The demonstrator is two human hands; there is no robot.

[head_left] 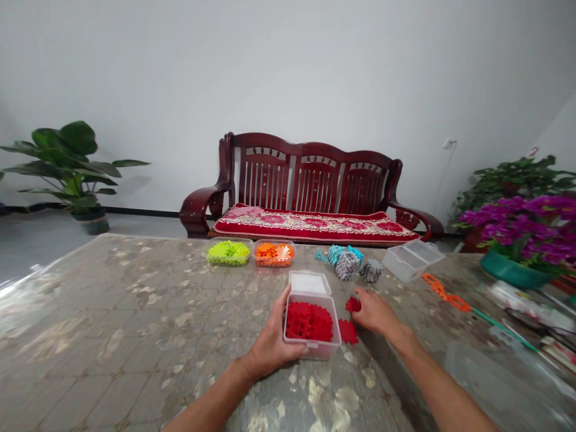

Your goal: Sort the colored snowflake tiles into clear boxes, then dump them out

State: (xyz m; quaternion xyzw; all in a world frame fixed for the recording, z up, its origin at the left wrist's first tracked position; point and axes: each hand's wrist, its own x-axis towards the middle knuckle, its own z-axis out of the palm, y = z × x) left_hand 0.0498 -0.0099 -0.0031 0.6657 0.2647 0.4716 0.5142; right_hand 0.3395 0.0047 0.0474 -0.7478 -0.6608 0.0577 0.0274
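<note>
My left hand (pixel 275 336) is wrapped round the left side and front corner of a clear plastic box (pixel 320 353), whose hinged lid (pixel 309 283) stands open at the back. Red interlocking plastic tiles (pixel 310 321) with notched edges fill much of the box. To its right, my right hand (pixel 372 311) pinches a red tile (pixel 353 304) just above or on the table; its fingertips partly cover the piece. Another red tile (pixel 348 332) lies flat beside the box's right wall, near my right hand.
Behind stand tubs of lime-green pieces (pixel 228 253) and orange pieces (pixel 273 255). Grey pieces (pixel 348 266), blue pieces (pixel 336 253) and a clear open box (pixel 400 263) sit at the back right. An orange-and-teal strip (pixel 459 302), a clear container (pixel 495 384) and a flowerpot (pixel 515 268) occupy the right.
</note>
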